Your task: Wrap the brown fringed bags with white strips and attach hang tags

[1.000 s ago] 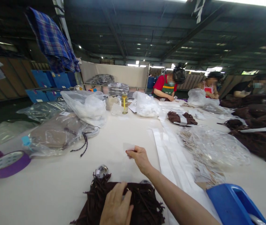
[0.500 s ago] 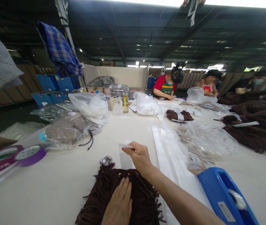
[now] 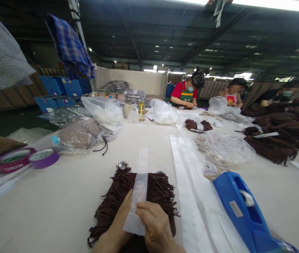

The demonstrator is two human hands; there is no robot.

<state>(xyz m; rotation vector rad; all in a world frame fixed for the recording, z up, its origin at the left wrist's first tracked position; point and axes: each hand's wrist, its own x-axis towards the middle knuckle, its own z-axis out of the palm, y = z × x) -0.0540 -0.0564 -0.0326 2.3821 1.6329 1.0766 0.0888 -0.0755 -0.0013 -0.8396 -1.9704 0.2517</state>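
Note:
A dark brown fringed bag [image 3: 160, 189] lies on the table in front of me. One long translucent strip [image 3: 140, 186] runs over its middle, its far end reaching past the bag's top edge onto the table. My right hand [image 3: 154, 219] is closed, pinching the right edge of the strip near its close end. Left of the strip, my left hand [image 3: 116, 223] rests on the bag; its fingers are largely hidden beneath the strip. A clear shiny ball-like object [image 3: 123, 165] sits by the bag's upper left corner.
A blue tape dispenser [image 3: 237, 211] stands at right, beside white strips [image 3: 191, 189]. Purple tape [image 3: 44, 159] and magenta tape [image 3: 14, 160] lie at left near a bagged tan item [image 3: 78, 135]. Clear plastic [image 3: 228, 149] and brown fringed goods [image 3: 270, 146] lie right; co-workers [image 3: 187, 95] work beyond.
My right hand has come down toward me with the strip, which now lies lengthwise over the bag. My left hand has shifted left, partly under it. The view has shifted slightly.

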